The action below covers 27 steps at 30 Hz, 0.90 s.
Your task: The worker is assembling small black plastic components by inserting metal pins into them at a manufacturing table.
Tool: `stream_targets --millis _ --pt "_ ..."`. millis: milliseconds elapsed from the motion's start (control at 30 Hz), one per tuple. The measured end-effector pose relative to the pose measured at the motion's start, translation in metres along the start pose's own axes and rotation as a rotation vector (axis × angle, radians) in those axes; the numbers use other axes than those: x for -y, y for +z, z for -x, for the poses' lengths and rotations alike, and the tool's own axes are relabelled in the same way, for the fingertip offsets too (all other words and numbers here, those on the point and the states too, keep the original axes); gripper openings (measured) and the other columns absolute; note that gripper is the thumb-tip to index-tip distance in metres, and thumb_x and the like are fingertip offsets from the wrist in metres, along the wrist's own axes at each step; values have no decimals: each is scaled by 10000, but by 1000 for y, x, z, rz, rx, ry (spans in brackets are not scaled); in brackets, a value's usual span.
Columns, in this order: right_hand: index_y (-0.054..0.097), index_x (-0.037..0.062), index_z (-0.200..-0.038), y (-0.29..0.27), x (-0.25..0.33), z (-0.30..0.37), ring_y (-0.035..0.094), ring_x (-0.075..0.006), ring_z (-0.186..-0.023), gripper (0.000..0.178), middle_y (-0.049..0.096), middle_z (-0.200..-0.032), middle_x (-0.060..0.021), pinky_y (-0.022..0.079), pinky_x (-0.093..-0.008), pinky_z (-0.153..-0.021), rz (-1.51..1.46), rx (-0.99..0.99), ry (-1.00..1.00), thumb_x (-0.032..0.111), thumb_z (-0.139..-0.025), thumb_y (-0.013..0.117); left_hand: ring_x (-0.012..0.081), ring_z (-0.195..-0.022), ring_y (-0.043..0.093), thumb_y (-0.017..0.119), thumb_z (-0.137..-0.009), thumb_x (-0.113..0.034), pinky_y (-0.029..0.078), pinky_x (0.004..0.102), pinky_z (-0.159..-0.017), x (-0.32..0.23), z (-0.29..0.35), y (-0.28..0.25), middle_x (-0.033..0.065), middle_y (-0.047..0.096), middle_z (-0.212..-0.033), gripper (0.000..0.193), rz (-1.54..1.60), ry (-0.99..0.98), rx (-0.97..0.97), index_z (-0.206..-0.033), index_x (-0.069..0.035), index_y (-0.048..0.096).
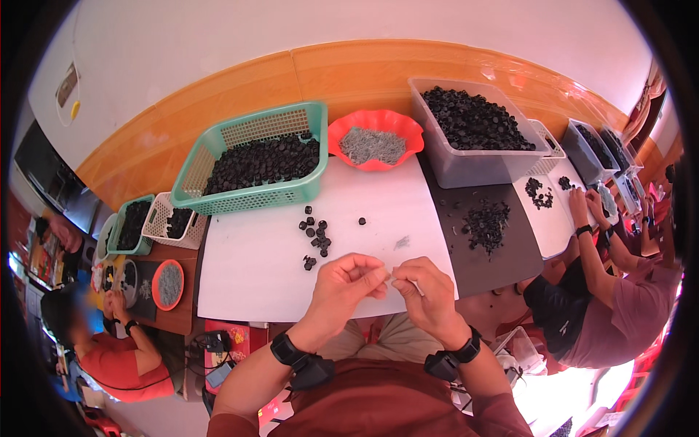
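Over the near edge of the white work surface (255, 280), my left hand (348, 285) and my right hand (428, 293) meet almost fingertip to fingertip. Both are closed in a pinch; whatever sits between the fingers is too small to name. Several small black plastic pieces (319, 237) lie loose beyond my left hand, with a single black piece (362, 221) apart from them. A little pile of thin grey metal pins (402, 242) lies just beyond my right hand.
At the back stand a green basket (251, 202) of black pieces, a red scalloped bowl (375, 164) of pins and a clear bin (495, 162) of small black parts. A dark mat (510, 244) bears a black heap (486, 224). People work at left (124, 364) and right (619, 313).
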State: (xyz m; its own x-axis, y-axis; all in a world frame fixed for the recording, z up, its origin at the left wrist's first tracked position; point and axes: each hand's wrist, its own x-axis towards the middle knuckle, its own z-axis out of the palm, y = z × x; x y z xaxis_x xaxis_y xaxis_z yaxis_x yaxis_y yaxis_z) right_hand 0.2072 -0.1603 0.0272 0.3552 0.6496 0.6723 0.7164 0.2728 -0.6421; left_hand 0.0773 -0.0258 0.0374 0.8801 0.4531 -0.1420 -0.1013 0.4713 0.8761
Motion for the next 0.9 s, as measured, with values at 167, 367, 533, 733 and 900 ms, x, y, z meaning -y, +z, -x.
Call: stream_targets --millis 167,367,533,733,900 --pt "642 -10 -981 -9 -4 0 657 -262 -765 148 662 -904 -141 528 -327 -643 21 -63 62 -39 -863 728 259 -866 694 709 -881 -30 569 355 -779 -11 -41 -8 119 717 -999 199 -1215 606 -229 -1073 9 676" --pt "643 -14 -971 -16 -4 3 656 -251 -761 138 668 -911 -140 524 -317 -643 20 -68 60 -44 -863 723 362 -1025 649 624 -845 18 538 455 -888 -5 -84 -19 155 698 -1096 241 -1599 612 -208 -1069 6 710" --pt "645 -15 -967 -23 -6 8 649 -242 -748 128 668 -915 -137 520 -311 -643 9 -85 72 -45 -866 719 367 -982 662 601 -862 7 545 454 -870 -1 -99 -27 159 707 -1047 197 -1694 494 -140 -1007 10 734" --pt "651 -12 -979 -27 -9 10 649 -236 -754 130 664 -917 -132 518 -312 -643 -23 -113 107 -47 -871 714 326 -834 697 654 -883 -32 568 390 -796 -13 -70 -11 161 724 -972 144 -1449 476 -121 -983 32 737" --pt "651 -11 -989 -20 -9 5 644 -239 -755 141 658 -911 -127 524 -321 -648 -74 -83 89 -48 -869 717 189 -822 721 673 -940 -39 575 289 -750 -9 -31 -7 114 741 -941 154 -758 201 -92 -1064 38 722"
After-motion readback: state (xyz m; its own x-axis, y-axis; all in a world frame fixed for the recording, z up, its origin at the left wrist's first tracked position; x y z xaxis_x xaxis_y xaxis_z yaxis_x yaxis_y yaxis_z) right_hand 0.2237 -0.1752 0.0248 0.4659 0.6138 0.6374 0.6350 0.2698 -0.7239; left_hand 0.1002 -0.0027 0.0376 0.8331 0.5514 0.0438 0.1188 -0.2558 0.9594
